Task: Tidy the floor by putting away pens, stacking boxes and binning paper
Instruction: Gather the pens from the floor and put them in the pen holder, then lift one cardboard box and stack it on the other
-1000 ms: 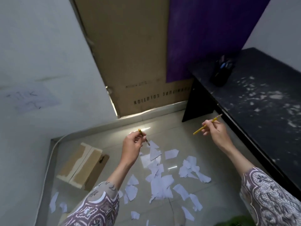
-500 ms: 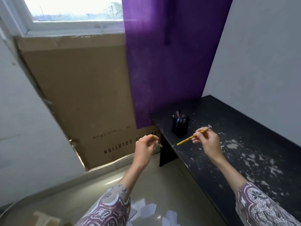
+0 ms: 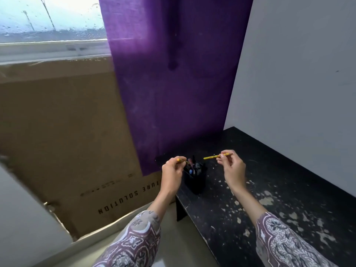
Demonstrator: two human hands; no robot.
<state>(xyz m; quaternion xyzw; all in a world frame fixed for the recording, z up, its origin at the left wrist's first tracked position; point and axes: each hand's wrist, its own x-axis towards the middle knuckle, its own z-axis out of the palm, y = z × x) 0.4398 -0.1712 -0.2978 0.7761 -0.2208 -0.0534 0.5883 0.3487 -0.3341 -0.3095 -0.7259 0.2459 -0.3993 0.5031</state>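
Head view looks down over two raised hands at the near-left corner of a black, paint-flecked desk (image 3: 289, 189). The left hand (image 3: 171, 175) has its grip curled round a short yellow pencil (image 3: 180, 160), pinched at the fingertips, with the tip pointing right toward a black square pen holder (image 3: 195, 182). The right hand (image 3: 234, 169) pinches a longer yellow pen (image 3: 212, 156) between thumb and fingers; the pen lies nearly level, its free end reaching left over the holder's far side. Both hands hover just beside the holder's rim, one on each side, not touching it.

The holder stands near the desk's left edge, several pens upright in it. Bare desk stretches away to the right and toward the camera. A purple curtain (image 3: 173, 83) hangs close behind the holder, and a large brown cardboard sheet (image 3: 63, 132) leans against the wall under the window (image 3: 48, 20), left of the desk. A strip of pale floor (image 3: 173, 237) shows between the sleeves.
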